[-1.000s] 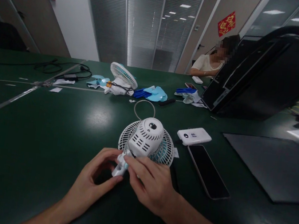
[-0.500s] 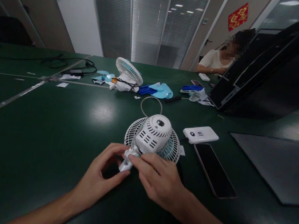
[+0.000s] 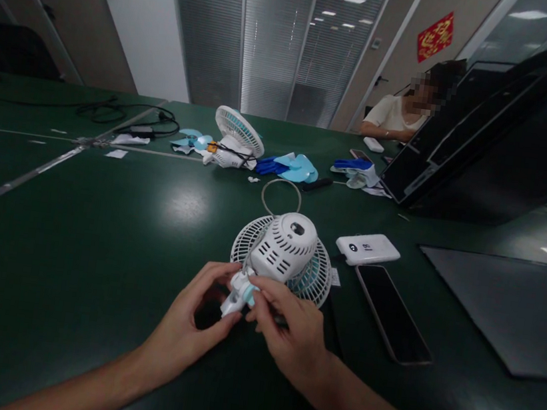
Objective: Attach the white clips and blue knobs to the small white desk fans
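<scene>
A white desk fan (image 3: 288,244) lies grille down on the table, its vented motor housing facing up. From the housing a white joint piece (image 3: 234,301) sticks out toward me. My left hand (image 3: 183,311) grips this piece between the thumb and fingers from the left. On its right side sits a light-blue knob (image 3: 250,293), pinched by the fingertips of my right hand (image 3: 294,332). The fingers partly cover both the knob and the joint. A grey cable (image 3: 284,181) loops behind the fan.
Right of the fan lie a white device (image 3: 368,248), a phone (image 3: 393,315) and a dark mat (image 3: 506,310). Farther back are a second fan (image 3: 237,136), blue fan blades (image 3: 301,168), gloves (image 3: 358,170) and a large black case (image 3: 503,141). A person (image 3: 396,117) sits across the table.
My right fingers have shifted slightly right on the joint, and the light-blue knob now shows between them. The left hand keeps its grip. The view has shifted slightly.
</scene>
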A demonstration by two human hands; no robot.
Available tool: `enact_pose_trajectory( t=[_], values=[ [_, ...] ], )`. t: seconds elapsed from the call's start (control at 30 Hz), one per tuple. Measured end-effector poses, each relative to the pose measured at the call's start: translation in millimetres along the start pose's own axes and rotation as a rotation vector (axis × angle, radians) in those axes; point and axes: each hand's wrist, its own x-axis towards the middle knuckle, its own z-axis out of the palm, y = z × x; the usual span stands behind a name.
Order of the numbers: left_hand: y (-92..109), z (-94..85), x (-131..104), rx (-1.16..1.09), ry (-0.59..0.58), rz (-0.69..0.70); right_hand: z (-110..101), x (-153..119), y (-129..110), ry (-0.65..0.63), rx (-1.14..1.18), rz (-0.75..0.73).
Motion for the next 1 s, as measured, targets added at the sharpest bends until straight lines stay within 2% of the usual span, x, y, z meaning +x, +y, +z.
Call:
enact_pose_trajectory(
  t=[0.13,0.27,0.4,0.47,0.77,1.0],
  values=[
    [-1.4,-0.1,2.4,-0.006,-0.01,-0.005,-15.1,2.5,3.3,-0.108,-0.171,-0.104],
    [-1.6,1.2,4.5,-0.132,0.001,-0.08,-30.0,11.2,3.2,-0.231,-0.368,-0.249],
    [-2.5,1.6,3.9,-0.308,-0.03,-0.192,-33.9,19.4,3.4,-0.267,-0.512,-0.405],
    [-3.2,1.2,3.1,-0.356,-0.034,-0.219,-34.1,19.1,5.5,-0.251,-0.528,-0.43],
    [-5.2,0.3,3.5,-0.422,-0.06,-0.282,-31.5,3.5,12.8,-0.151,-0.453,-0.319],
    [-6.2,-0.1,4.5,-0.416,-0.06,-0.284,-16.7,3.0,6.7,-0.076,-0.289,-0.096]
  ],
)
